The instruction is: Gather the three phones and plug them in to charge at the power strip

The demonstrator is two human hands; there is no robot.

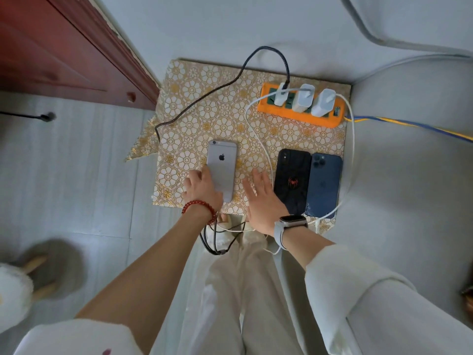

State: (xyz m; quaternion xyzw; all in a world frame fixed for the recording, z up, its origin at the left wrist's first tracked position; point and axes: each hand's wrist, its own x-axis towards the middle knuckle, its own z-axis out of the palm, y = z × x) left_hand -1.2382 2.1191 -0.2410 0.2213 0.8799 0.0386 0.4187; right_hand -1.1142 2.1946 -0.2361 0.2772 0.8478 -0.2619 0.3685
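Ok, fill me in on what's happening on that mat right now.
A person crouches over a gold-patterned mat, setting phones out to charge. The left hand rests on the silver phone, lying face down. The right hand is open and flat beside the black phone with a red spider, which lies against the blue phone. The orange power strip holds three white chargers. Whether any cable has reached a phone cannot be seen.

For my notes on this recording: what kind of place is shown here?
Probably a room in a home: a wooden cabinet, a fluffy slipper on the floor, and a small patterned table with an orange power strip.
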